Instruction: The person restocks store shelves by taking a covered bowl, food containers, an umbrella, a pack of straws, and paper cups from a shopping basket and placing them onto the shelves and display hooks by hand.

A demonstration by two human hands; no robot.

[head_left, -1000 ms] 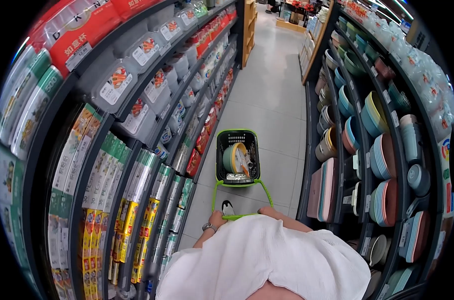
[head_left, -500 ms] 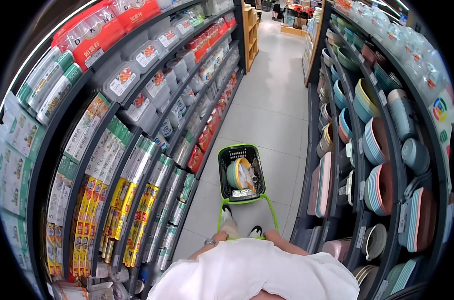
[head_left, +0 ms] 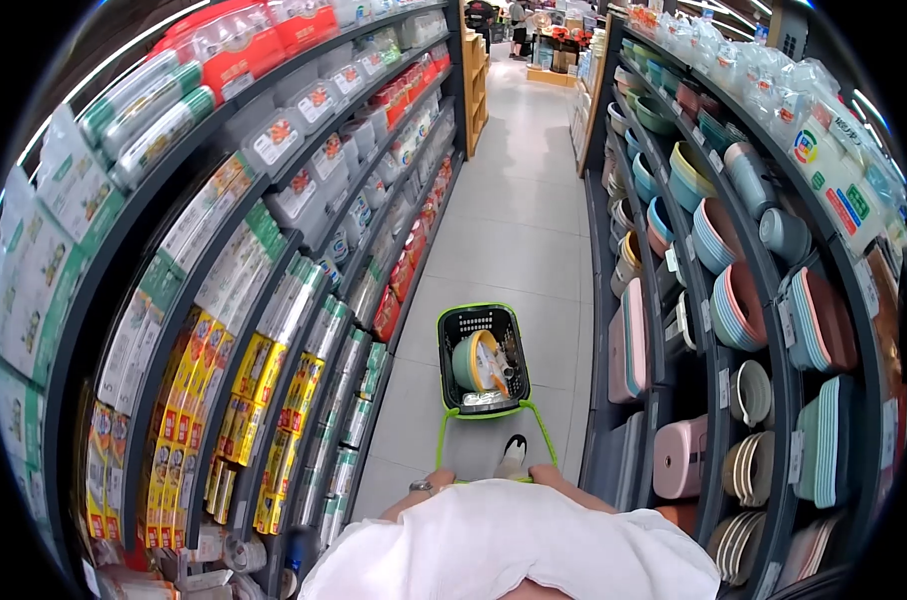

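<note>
My left hand (head_left: 441,479), with a watch (head_left: 421,486) on its wrist, is closed round the left end of a bright green handle (head_left: 442,440). At the handle's right end my right hand (head_left: 544,473) is closed too. The handle joins a black shopping basket (head_left: 454,325) with a green rim, low over the floor in front of my feet. Inside it are a green-and-yellow basin (head_left: 466,365), a packet (head_left: 489,362) leaning in the basin and a clear pack (head_left: 486,398). My white top partly hides both hands. One shoe (head_left: 515,447) shows between them.
A grey tiled aisle (head_left: 509,220) runs ahead between shelves. The left shelf holds yellow boxes (head_left: 236,430), rolls and clear food containers (head_left: 271,142). Basins (head_left: 742,305), trays (head_left: 629,340) and a pink box (head_left: 681,457) fill the right one. A person (head_left: 519,28) stands far off.
The right-hand goods sit higher in view, and more of the near shelf shows. One of my shoes has gone out of sight. Both hands keep their hold on the handle.
</note>
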